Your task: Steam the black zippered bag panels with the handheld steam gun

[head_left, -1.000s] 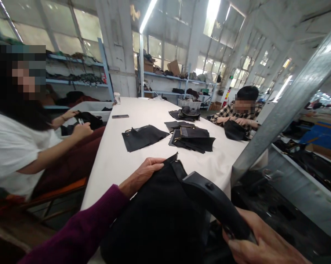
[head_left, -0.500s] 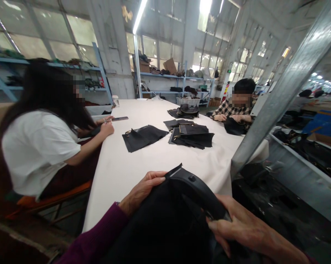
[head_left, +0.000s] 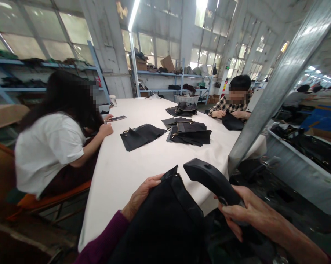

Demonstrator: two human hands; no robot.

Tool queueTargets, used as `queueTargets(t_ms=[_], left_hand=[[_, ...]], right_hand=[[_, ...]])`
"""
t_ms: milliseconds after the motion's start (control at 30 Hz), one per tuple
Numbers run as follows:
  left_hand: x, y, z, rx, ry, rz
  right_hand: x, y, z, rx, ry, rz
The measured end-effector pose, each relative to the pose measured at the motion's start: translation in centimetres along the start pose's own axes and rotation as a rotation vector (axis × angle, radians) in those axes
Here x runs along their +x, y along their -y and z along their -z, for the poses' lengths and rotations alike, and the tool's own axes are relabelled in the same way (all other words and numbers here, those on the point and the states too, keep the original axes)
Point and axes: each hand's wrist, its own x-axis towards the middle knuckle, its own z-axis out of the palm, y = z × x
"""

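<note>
A black fabric bag (head_left: pixel 165 223) lies at the near edge of the white table (head_left: pixel 143 161). My left hand (head_left: pixel 142 196), in a purple sleeve, grips the bag's top edge with curled fingers. My right hand (head_left: pixel 246 216) is closed round the grip of a black hand-held tool (head_left: pixel 211 179), whose head is raised just above and to the right of the bag's upper corner.
Flat black fabric pieces (head_left: pixel 140 135) and a stack of them (head_left: pixel 189 132) lie mid-table, with a phone (head_left: pixel 116 118) beyond. A person in a white shirt (head_left: pixel 50 150) sits at left, another in a plaid shirt (head_left: pixel 233 106) at far right. A slanted metal post (head_left: pixel 272 91) stands at right.
My right hand has lifted the black tool off the bag and swung it to the right. The bag's top edge now shows. The view has shifted a little to the left.
</note>
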Motion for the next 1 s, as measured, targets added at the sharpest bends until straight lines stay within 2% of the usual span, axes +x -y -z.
queueTargets(t_ms=[133, 300, 500, 733, 1000], left_hand=[[-0.3, 0.4, -0.2, 0.003, -0.022, 0.008], [-0.7, 1.5, -0.5, -0.002, -0.033, 0.005], [-2.0, 2.5, -0.1, -0.071, -0.081, -0.029], [-3.1, 1.1, 1.0, -0.137, -0.128, -0.110], [-3.4, 1.7, 1.5, -0.136, -0.163, -0.096]], right_hand=[[0.0, -1.3, -0.6, 0.028, 0.050, -0.016], [0.9, -1.5, -1.0, 0.128, 0.068, -0.056], [1.7, -1.3, -0.1, 0.241, -0.078, -0.030], [-1.8, -1.3, 0.8, 0.146, -0.099, -0.020], [-6.0, -4.7, 1.0, 0.099, -0.106, -0.175]])
